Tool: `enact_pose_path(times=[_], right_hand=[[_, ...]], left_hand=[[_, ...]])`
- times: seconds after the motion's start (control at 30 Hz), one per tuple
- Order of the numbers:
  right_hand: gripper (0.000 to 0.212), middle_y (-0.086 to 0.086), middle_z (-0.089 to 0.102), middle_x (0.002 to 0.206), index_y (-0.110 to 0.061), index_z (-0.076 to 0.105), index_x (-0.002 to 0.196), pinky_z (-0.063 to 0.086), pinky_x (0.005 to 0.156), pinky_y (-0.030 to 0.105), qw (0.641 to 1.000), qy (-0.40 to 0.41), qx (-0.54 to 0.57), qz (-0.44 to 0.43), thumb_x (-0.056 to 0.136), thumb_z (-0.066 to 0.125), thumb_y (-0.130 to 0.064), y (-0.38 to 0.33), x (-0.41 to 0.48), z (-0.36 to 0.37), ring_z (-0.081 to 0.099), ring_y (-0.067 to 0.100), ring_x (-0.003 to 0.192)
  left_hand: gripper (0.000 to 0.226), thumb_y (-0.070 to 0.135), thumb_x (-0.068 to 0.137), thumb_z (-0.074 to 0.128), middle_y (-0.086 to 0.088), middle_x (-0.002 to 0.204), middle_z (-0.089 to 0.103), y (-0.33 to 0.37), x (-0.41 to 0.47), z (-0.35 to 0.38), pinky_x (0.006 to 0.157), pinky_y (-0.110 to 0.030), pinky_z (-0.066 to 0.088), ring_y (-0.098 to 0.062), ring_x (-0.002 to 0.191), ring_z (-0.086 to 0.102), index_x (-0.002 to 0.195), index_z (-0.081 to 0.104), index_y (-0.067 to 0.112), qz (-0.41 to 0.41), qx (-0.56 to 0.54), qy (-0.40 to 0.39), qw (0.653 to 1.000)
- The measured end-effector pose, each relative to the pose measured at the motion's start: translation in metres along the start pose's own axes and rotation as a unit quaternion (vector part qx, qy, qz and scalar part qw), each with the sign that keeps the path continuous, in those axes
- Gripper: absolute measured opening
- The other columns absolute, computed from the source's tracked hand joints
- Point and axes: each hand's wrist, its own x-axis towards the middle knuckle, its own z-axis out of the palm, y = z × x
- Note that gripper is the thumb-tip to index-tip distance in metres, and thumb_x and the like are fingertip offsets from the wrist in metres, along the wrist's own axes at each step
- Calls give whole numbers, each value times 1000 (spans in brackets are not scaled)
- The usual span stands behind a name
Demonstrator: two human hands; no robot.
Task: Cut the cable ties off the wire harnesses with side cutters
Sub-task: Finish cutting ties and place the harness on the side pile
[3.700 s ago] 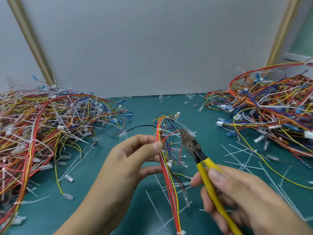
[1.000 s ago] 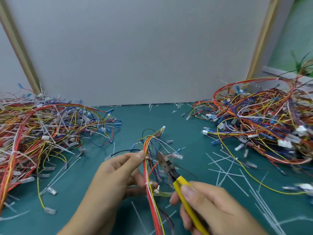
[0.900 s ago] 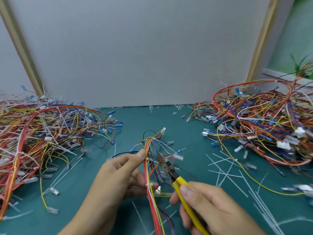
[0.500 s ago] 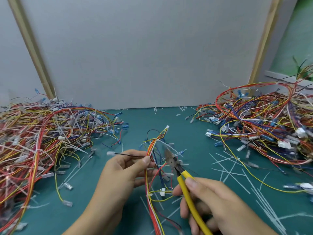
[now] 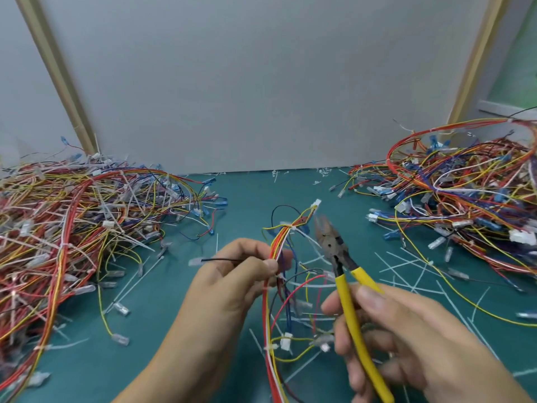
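While pinching the wire harness [image 5: 274,248] mid-length betw. thumb & fingers, holds it upright over the green mat [image 5: 247,193] w/ left hand [image 5: 232,286]. Just above that pinch, bound by a white cable tie [image 5: 292,228], w/ loose wires fanning up to a white connector [image 5: 316,203]. Grips the yellow handles of the side cutters [image 5: 334,251] w/ right hand [image 5: 406,330], fingers curled round them, handles spread. Points the cutter nose up & left, jaws a little apart, just right of the tie, not touching it; blurred there. Lower down the harness, shows a 2nd white tie [image 5: 268,347] beside a small white plug [image 5: 286,343]. Flanked by big tangled piles of harnesses: left pile [image 5: 72,228] & right pile [image 5: 465,199], well apart. Strewn w/ cut tie strips [image 5: 406,266] across the mat, mostly at right.
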Motion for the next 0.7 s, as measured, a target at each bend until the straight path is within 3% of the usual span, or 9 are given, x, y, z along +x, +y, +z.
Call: enact_pose_path(times=[0.13, 0.2, 0.27, 0.37, 0.5, 0.7], right_hand=[[54, 12, 64, 69, -15, 74, 80, 46, 46, 33, 1000, -12, -7, 9, 51, 64, -60, 0, 1, 0, 56, 27, 51], [56, 11, 64, 67, -16, 74, 79, 43, 45, 31, 1000, -11, -15, 15, 50, 63, -63, 2, 1, 1, 56, 25, 49], [59, 12, 64, 67, -15, 74, 79, 42, 44, 30, 1000, -5, -19, 14, 50, 63, -65, 4, 1, 2, 55, 26, 48], [63, 15, 64, 69, -13, 75, 80, 44, 44, 30, 1000, 7, -10, 9, 49, 65, -67, 4, 0, -1, 55, 28, 48], [85, 17, 63, 69, -10, 75, 82, 50, 42, 35, 999, 28, 18, 1, 29, 81, -77, 0, 1, -4, 55, 30, 47], [89, 16, 62, 69, -10, 75, 84, 50, 42, 37, 995, 75, 26, -55, 29, 81, -79, -6, 0, -7, 55, 29, 46]], left_hand=[[12, 3, 64, 62, -17, 77, 73, -2, 4, 3, 72, -31, 53, -25, 72, 69, 67, 71, 11, -40, 7, 12, 999], [7, 16, 56, 71, -16, 65, 68, -1, 3, 4, 65, -31, 50, -25, 60, 67, 62, 73, 13, -71, 4, 21, 997], [22, 32, 57, 71, -17, 65, 67, 1, 0, 4, 59, -29, 48, -24, 57, 66, 64, 73, 12, -84, 12, 13, 996], [17, 23, 71, 68, -16, 68, 69, 2, -1, 1, 50, -20, 50, -18, 55, 66, 71, 75, 9, -90, 26, 10, 996], [21, 11, 88, 59, -15, 74, 72, 1, 3, -4, 64, -26, 57, -20, 64, 67, 78, 75, 3, -84, 42, 11, 995], [16, 17, 72, 65, -15, 76, 72, 3, 2, -2, 63, -22, 57, -19, 66, 66, 75, 77, 6, -39, 0, 22, 999]])
